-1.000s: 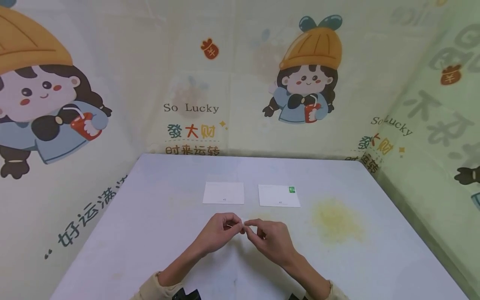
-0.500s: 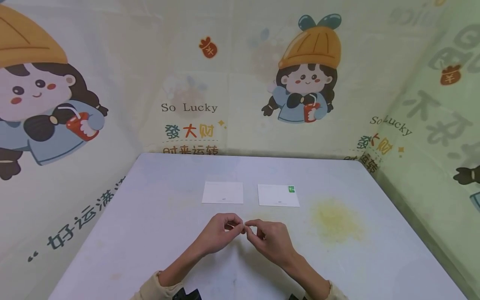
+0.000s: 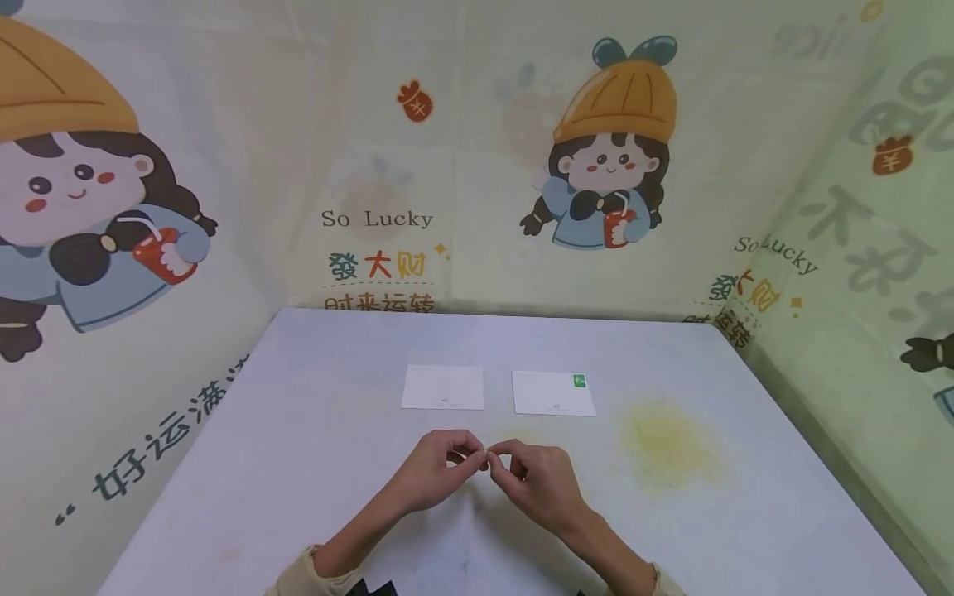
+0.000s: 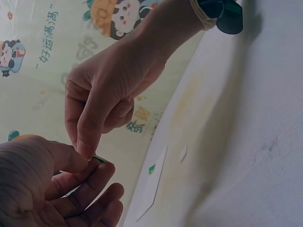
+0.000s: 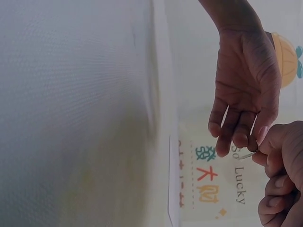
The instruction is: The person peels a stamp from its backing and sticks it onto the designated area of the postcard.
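Note:
My left hand and right hand meet fingertip to fingertip over the table, in front of two white cards. Between them is a small green stamp, its edge showing in the left wrist view. The thumb and forefinger of the left hand pinch it, and the right hand pinches at its upper end. A thin pale edge of the stamp sticks out in the right wrist view. Fingers hide most of it in the head view.
On the white table lie a plain white card and, to its right, a white card with a green stamp in its corner. A small white piece lies nearby. Printed cloth surrounds the table.
The pale bit seen between the fingertips a second ago is now covered in the head view. The hands otherwise stay nearly in place; the head view shifts slightly.

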A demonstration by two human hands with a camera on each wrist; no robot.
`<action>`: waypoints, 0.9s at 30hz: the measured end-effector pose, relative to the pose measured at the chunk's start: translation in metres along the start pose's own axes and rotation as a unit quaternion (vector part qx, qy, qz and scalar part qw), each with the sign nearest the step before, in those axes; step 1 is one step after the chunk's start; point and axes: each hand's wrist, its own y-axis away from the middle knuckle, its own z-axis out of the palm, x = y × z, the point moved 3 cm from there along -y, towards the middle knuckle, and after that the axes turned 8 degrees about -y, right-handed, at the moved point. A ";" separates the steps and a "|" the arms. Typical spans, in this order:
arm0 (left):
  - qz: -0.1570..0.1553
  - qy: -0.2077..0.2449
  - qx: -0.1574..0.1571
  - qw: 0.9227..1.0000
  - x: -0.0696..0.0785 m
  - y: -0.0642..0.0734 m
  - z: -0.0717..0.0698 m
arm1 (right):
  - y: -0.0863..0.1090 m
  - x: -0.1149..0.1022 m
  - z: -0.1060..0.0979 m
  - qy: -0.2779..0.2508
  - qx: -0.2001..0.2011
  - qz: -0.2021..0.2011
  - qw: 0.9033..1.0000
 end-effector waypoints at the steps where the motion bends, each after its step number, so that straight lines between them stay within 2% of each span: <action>1: 0.000 0.001 0.000 1.000 0.000 0.000 0.000 | 0.000 0.000 0.000 -0.007 -0.001 0.007 1.000; 13: 0.008 0.004 0.005 1.000 0.000 0.001 -0.002 | -0.002 0.003 -0.003 -0.103 0.015 0.060 0.993; 18: 0.003 0.007 0.006 1.000 0.000 0.000 -0.003 | -0.005 0.004 -0.006 -0.116 0.019 0.087 0.989; 27: -0.006 0.032 0.006 0.999 -0.001 0.005 -0.005 | -0.005 0.009 -0.012 -0.132 0.042 0.110 0.984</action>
